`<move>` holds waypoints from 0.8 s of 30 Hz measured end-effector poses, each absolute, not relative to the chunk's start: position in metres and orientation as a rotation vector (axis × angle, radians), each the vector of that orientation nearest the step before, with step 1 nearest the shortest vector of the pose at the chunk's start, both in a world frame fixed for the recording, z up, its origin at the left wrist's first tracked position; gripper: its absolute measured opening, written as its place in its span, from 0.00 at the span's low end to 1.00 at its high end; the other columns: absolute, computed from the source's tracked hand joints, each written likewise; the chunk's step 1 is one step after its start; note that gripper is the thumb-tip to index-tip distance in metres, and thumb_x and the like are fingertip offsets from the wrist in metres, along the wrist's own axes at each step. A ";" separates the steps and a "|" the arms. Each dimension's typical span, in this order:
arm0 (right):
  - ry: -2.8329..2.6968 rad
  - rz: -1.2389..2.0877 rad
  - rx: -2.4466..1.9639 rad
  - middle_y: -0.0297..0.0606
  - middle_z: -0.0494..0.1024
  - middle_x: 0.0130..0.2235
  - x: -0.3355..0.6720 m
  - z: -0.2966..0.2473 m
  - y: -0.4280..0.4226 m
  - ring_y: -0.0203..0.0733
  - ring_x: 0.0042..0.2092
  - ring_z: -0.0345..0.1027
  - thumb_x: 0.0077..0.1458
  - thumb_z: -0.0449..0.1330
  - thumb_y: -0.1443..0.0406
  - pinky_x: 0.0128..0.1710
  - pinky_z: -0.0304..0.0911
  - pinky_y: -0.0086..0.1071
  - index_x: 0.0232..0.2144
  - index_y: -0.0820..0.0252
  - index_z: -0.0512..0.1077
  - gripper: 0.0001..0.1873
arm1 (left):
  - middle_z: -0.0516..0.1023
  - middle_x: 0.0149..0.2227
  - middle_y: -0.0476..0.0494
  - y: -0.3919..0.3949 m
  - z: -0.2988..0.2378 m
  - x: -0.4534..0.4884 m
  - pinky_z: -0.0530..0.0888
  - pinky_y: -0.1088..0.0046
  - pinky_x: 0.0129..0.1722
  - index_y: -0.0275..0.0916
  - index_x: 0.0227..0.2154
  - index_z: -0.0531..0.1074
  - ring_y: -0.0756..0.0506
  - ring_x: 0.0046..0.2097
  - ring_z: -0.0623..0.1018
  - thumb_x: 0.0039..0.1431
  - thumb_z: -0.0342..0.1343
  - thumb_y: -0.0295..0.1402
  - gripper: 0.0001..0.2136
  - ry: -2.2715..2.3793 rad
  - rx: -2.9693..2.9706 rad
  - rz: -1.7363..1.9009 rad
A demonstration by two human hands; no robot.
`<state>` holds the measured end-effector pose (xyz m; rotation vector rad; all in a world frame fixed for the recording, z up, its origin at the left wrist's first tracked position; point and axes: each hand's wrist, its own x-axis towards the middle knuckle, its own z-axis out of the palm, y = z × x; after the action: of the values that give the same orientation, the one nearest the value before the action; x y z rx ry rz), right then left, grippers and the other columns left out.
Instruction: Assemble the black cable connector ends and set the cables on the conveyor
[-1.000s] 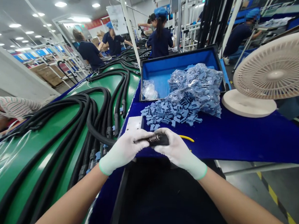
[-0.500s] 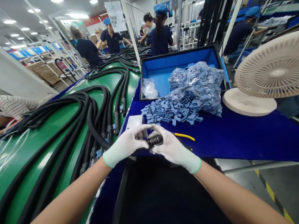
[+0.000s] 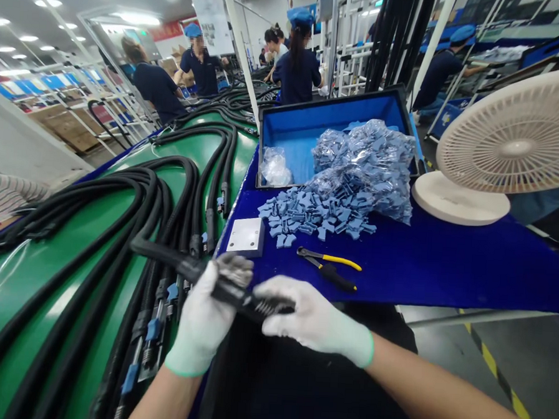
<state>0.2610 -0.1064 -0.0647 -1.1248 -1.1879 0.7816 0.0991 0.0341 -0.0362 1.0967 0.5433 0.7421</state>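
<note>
Cradling a black hose (image 3: 185, 265) in the left hand (image 3: 205, 330) and pinching its spring end (image 3: 266, 306) in the right hand (image 3: 306, 317) by the tabletop's (image 3: 445, 262) near left corner, likely supporting the weight while steadying the tip. Now holding lower and nearer than half a second ago, uncovering pliers (image 3: 342, 260) by the front edge and a metal block (image 3: 246, 234) by the left.

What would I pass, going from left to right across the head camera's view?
Another person's striped sleeve → the wearer's left gloved hand → the right gloved hand → a pale fan.
</note>
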 end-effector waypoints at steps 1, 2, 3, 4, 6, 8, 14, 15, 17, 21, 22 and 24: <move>-1.334 0.724 -1.230 0.37 0.79 0.48 0.270 -0.063 -0.103 0.46 0.48 0.73 0.54 0.70 0.61 0.52 0.69 0.38 0.46 0.56 0.77 0.17 | 0.74 0.36 0.46 0.041 -0.033 0.098 0.77 0.72 0.38 0.39 0.47 0.74 0.49 0.35 0.75 0.65 0.61 0.41 0.13 0.492 0.940 0.845; -1.425 0.594 -1.402 0.39 0.78 0.47 0.282 -0.060 -0.098 0.46 0.48 0.73 0.58 0.68 0.59 0.52 0.69 0.38 0.46 0.57 0.77 0.14 | 0.71 0.32 0.49 0.048 -0.029 0.099 0.75 0.76 0.35 0.38 0.47 0.74 0.52 0.31 0.72 0.64 0.62 0.37 0.12 0.451 0.873 0.911; -1.465 0.406 -1.639 0.42 0.78 0.47 0.297 -0.057 -0.091 0.46 0.48 0.73 0.62 0.64 0.59 0.51 0.68 0.39 0.46 0.59 0.77 0.13 | 0.65 0.28 0.53 0.057 -0.023 0.100 0.72 0.79 0.31 0.37 0.45 0.73 0.54 0.28 0.68 0.64 0.63 0.33 0.10 0.423 0.883 0.939; -1.464 0.191 -1.896 0.45 0.77 0.48 0.312 -0.054 -0.082 0.48 0.49 0.72 0.65 0.60 0.60 0.51 0.68 0.40 0.46 0.60 0.77 0.12 | 0.61 0.25 0.55 0.065 -0.016 0.103 0.68 0.80 0.27 0.36 0.44 0.73 0.55 0.25 0.64 0.63 0.63 0.32 0.09 0.405 0.946 0.949; -1.473 -0.100 -2.301 0.53 0.75 0.49 0.338 -0.048 -0.063 0.54 0.50 0.72 0.66 0.57 0.63 0.50 0.67 0.44 0.46 0.64 0.77 0.13 | 0.57 0.23 0.57 0.082 -0.001 0.111 0.64 0.79 0.24 0.35 0.42 0.73 0.55 0.23 0.60 0.63 0.63 0.33 0.09 0.397 1.137 0.994; -1.520 -0.146 -2.479 0.58 0.75 0.48 0.354 -0.044 -0.045 0.59 0.49 0.73 0.64 0.58 0.64 0.48 0.68 0.47 0.43 0.67 0.78 0.13 | 0.58 0.22 0.56 0.099 0.013 0.123 0.64 0.78 0.23 0.36 0.43 0.73 0.54 0.22 0.61 0.62 0.64 0.33 0.10 0.381 1.309 1.062; -1.537 -0.035 -2.609 0.64 0.78 0.42 0.359 -0.039 -0.019 0.62 0.46 0.77 0.58 0.63 0.63 0.47 0.70 0.49 0.41 0.72 0.80 0.15 | 0.60 0.19 0.57 0.149 0.029 0.166 0.62 0.76 0.19 0.36 0.42 0.74 0.53 0.19 0.61 0.56 0.65 0.35 0.13 0.316 1.569 1.205; -1.540 -0.031 -2.621 0.64 0.79 0.41 0.359 -0.038 -0.018 0.62 0.46 0.77 0.57 0.63 0.65 0.48 0.70 0.49 0.41 0.73 0.80 0.14 | 0.61 0.18 0.56 0.155 0.027 0.170 0.62 0.76 0.19 0.36 0.42 0.75 0.53 0.18 0.61 0.55 0.65 0.35 0.13 0.336 1.604 1.210; -1.545 -0.040 -2.633 0.63 0.80 0.39 0.361 -0.035 -0.018 0.61 0.46 0.77 0.56 0.62 0.67 0.49 0.69 0.47 0.41 0.73 0.80 0.14 | 0.63 0.18 0.55 0.163 0.022 0.176 0.63 0.76 0.19 0.35 0.41 0.75 0.52 0.18 0.62 0.54 0.65 0.36 0.14 0.386 1.655 1.203; -1.570 -0.123 -2.597 0.61 0.79 0.42 0.362 -0.036 -0.027 0.60 0.46 0.77 0.56 0.59 0.69 0.48 0.69 0.46 0.45 0.72 0.78 0.16 | 0.63 0.17 0.56 0.169 0.010 0.178 0.63 0.76 0.19 0.35 0.42 0.75 0.52 0.18 0.63 0.54 0.65 0.37 0.15 0.434 1.674 1.183; -1.582 -0.150 -2.574 0.60 0.79 0.43 0.362 -0.038 -0.031 0.60 0.46 0.77 0.57 0.58 0.69 0.48 0.69 0.46 0.46 0.70 0.77 0.16 | 0.64 0.18 0.56 0.169 0.008 0.178 0.63 0.76 0.19 0.35 0.42 0.75 0.52 0.18 0.63 0.54 0.64 0.37 0.15 0.436 1.673 1.182; -1.607 -0.195 -2.531 0.55 0.78 0.46 0.363 -0.040 -0.037 0.58 0.46 0.76 0.59 0.55 0.69 0.47 0.69 0.44 0.50 0.64 0.76 0.18 | 0.65 0.19 0.55 0.169 0.003 0.179 0.62 0.76 0.20 0.36 0.40 0.75 0.52 0.19 0.63 0.54 0.64 0.36 0.13 0.453 1.675 1.189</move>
<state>0.3634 -0.0368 -0.0401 -2.5309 -1.6067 -0.1949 0.1789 0.1689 0.0034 1.6750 0.4527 1.1887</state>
